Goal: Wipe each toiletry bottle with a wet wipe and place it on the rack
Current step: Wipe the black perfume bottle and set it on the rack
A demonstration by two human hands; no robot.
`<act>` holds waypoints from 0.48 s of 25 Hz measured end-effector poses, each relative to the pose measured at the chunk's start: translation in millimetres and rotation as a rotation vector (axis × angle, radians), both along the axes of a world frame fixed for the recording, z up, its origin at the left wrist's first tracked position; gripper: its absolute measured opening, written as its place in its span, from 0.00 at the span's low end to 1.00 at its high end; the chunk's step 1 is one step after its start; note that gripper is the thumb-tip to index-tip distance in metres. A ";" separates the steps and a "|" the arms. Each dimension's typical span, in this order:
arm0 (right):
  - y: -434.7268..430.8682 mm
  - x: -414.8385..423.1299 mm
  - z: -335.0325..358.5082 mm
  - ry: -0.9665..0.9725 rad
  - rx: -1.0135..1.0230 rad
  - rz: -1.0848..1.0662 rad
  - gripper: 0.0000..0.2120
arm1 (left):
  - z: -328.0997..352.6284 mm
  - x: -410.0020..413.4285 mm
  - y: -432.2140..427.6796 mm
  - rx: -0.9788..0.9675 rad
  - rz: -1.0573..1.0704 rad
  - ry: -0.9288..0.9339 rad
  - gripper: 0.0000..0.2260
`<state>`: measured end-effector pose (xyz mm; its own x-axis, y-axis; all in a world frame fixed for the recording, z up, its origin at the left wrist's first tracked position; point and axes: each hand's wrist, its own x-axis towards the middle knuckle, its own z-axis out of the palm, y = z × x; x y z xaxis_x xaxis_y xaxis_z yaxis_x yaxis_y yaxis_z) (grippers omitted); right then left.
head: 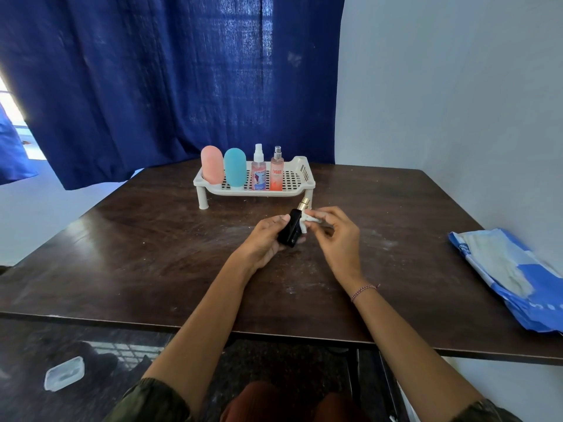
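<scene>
bottle: black bottle [292,227] gripped in left hand [265,239], gold cap tilted toward rack [300,190]
wipe: right hand [332,236] pinches wet wipe [310,220] against its neck

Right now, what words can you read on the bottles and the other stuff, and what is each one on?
"ENGA...": on the orange spray bottle standing on the rack; the last letters blur.
Pink spray bottle: label print too small to read.
Blue packet: white letters, too blurred to read.
Black bottle: a small mark, too small to read.
</scene>
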<state>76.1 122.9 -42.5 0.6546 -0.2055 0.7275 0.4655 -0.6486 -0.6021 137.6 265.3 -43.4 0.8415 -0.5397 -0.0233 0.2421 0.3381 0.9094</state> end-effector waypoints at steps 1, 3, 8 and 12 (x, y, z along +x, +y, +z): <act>0.5 -0.7 0.2 0.004 -0.022 0.010 0.11 | 0.5 -0.8 -0.3 0.006 -0.010 0.002 0.12; 1.8 -2.4 -0.7 0.001 -0.087 0.047 0.11 | 0.8 -1.9 -1.8 0.007 -0.012 -0.005 0.13; 10.4 -4.9 -5.2 0.010 -0.367 0.180 0.10 | 2.4 -1.8 -0.4 0.015 0.062 -0.005 0.14; 15.8 -6.7 -4.7 0.011 -0.508 0.247 0.10 | 2.6 -1.7 -0.6 0.047 0.074 -0.038 0.14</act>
<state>69.4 138.7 -47.3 0.6473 0.3285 0.6879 0.6354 -0.7311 -0.2488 135.9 264.7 -40.9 0.8798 -0.4752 -0.0148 0.1832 0.3101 0.9329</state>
